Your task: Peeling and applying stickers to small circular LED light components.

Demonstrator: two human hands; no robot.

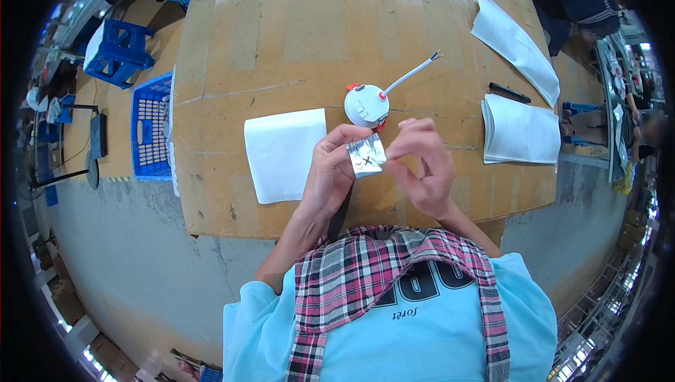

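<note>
My left hand pinches a small silver label with dark print between thumb and fingers, in front of my body. Close at the label's right edge is my right hand, its thumb and forefinger drawn together and the other fingers curled. Whether something thin sits in that pinch is too blurred to tell. Just beyond both hands, a round white light fitting with red clips lies on the table. A white cable runs from it toward the far right and ends in bared wires.
A white sheet stack lies left of my hands. On the right are more white sheets, a black pen and a curled long sheet. Beside the brown table stand a blue crate and a blue stool. People are at the far corners.
</note>
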